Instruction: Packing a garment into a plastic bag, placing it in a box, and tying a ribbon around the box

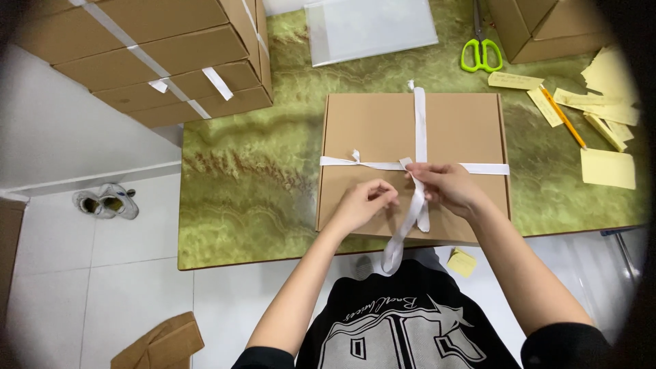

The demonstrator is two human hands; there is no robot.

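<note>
A flat brown cardboard box [372, 130] lies on the green marbled table [253, 178], crossed by a white ribbon [419, 123] that runs lengthwise and across. My right hand [447, 188] pinches the ribbon where the two bands cross, near the box's front edge. My left hand [365, 203] rests on the box just left of it, its fingers closed around a ribbon strand. A loose ribbon end [396, 246] hangs down over the table's front edge.
Stacked taped cardboard boxes [164, 55] stand at the back left. Green-handled scissors [482, 53], a clear plastic sheet [369, 27] and another box [547, 27] lie behind. Yellow paper slips [608, 167] and a pencil [564, 117] are at right. Shoes [106, 201] sit on the floor.
</note>
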